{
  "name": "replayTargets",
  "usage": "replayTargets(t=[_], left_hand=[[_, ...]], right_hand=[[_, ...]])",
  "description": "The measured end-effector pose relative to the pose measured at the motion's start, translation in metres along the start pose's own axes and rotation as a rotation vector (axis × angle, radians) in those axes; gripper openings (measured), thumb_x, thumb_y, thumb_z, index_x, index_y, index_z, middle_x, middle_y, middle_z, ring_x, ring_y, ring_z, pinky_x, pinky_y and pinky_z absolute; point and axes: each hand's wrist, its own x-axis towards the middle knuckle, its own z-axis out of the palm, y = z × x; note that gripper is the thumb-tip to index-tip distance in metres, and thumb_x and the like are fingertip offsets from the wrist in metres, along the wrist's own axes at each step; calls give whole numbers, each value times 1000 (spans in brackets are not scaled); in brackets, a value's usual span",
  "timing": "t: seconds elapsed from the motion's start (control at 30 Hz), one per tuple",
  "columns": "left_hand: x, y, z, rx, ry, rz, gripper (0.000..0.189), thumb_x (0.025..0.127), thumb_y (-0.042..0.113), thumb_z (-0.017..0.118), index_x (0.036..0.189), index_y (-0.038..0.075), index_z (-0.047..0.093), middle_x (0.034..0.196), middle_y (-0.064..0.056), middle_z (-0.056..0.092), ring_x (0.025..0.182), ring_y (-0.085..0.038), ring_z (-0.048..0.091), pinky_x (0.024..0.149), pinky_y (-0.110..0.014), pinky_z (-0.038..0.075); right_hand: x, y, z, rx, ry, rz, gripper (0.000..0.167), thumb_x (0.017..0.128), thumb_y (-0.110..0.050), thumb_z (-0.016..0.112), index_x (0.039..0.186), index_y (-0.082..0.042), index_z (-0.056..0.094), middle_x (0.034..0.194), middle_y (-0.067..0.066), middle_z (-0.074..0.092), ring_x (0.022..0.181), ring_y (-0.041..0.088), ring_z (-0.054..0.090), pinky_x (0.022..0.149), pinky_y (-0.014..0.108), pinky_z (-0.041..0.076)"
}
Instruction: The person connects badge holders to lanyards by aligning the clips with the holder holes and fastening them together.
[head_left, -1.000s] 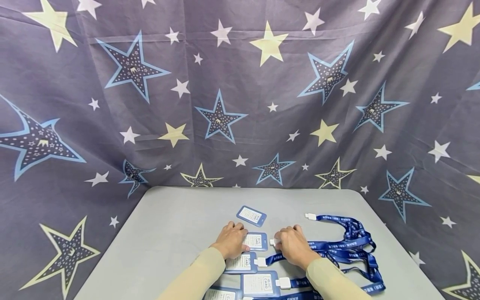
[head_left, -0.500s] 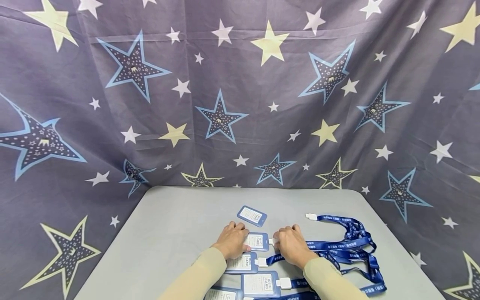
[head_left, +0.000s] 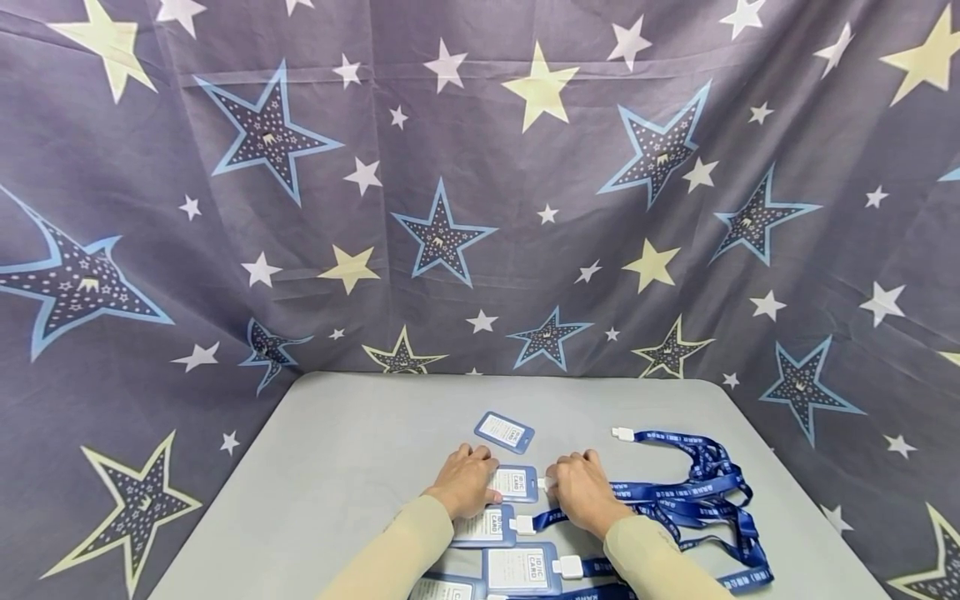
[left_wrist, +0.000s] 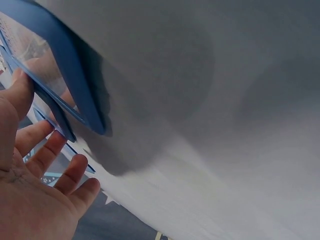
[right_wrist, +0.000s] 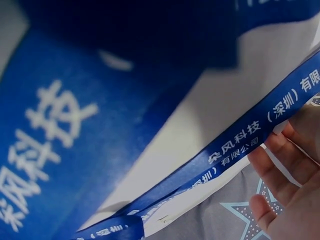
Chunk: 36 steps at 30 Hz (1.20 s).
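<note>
My left hand (head_left: 463,482) pinches the left part of a blue-framed ID card holder (head_left: 517,483) lying low over the table. The left wrist view shows thumb and fingers on opposite edges of this holder (left_wrist: 56,114). My right hand (head_left: 585,493) pinches the white clip (head_left: 544,482) of a blue lanyard (head_left: 630,492), mostly hidden by the fingers. The clip's tip meets the slotted right end of the holder. In the right wrist view, the lanyard strap (right_wrist: 240,132) with white lettering runs out beside the fingers.
Nearer me lie several card holders (head_left: 517,568) with white clips (head_left: 568,567) attached. A loose card holder (head_left: 504,432) lies beyond my hands. Looped blue lanyards (head_left: 712,500) heap at the right, one with a free white clip (head_left: 622,433). A star-patterned curtain (head_left: 480,208) hangs behind the grey table (head_left: 337,467).
The small gap between the clip and the holder's slotted end has closed since a second ago. Both hands have stayed nearly still over the last half second.
</note>
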Motion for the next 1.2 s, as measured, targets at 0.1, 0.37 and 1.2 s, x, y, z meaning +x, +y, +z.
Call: replayTargets(t=[0.1, 0.37, 1.2], left_hand=[[0, 0, -2, 2, -3, 7, 63, 87, 46, 78, 136, 9, 66, 134, -5, 60, 115, -25, 52, 109, -43, 44], [1, 1, -2, -2, -12, 15, 63, 86, 45, 78, 135, 8, 66, 133, -6, 60, 114, -24, 55, 107, -41, 47], [3, 3, 1, 8, 1, 24, 64, 83, 45, 80, 133, 7, 67, 133, -6, 61, 118, -26, 56, 110, -40, 46]], right_hand=[[0, 0, 0, -1, 0, -2, 11, 80, -21, 85, 84, -17, 76, 78, -5, 67, 73, 17, 55, 77, 38, 37], [0, -2, -1, -14, 4, -5, 12, 80, -21, 86, 85, -14, 77, 79, -3, 68, 73, 18, 55, 76, 38, 37], [4, -5, -2, -15, 34, -30, 11, 76, -18, 86, 78, -16, 75, 72, -5, 63, 69, 17, 50, 69, 35, 34]])
